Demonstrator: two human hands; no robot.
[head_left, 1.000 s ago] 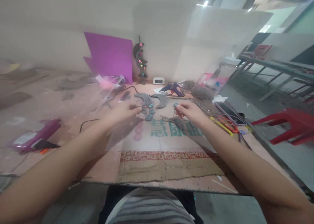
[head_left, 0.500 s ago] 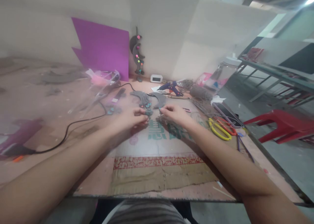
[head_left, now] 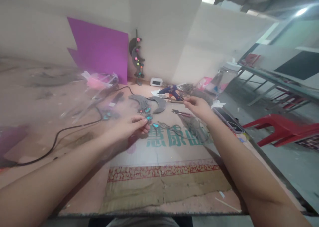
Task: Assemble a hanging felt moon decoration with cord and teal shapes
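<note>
My left hand (head_left: 139,124) pinches a small grey charm with a turquoise bead (head_left: 149,118) over the printed cardboard. Just right of it lies another small turquoise-topped piece (head_left: 155,125), beside a loop of thin cord (head_left: 174,129). My right hand (head_left: 198,108) is farther back, its thumb and fingers closed at the right end of a thin brown stick (head_left: 174,101). Between the hands are a grey crescent (head_left: 159,105) and small red-handled snips (head_left: 182,113). A second grey crescent (head_left: 139,100) with dangling beaded pieces lies behind my left hand.
A dark blue glue gun (head_left: 170,90) lies behind the crescents, near a small white clock (head_left: 156,82). A beaded crescent hanging (head_left: 136,57) is on the wall beside a purple sheet (head_left: 102,51). A phone (head_left: 228,119) and clear jar (head_left: 225,76) stand right; a black cable (head_left: 74,124) crosses left.
My right hand has moved away from the left, back and to the right, to the brown stick. The turquoise-topped piece near it now lies on the cardboard. My left hand still holds its charm.
</note>
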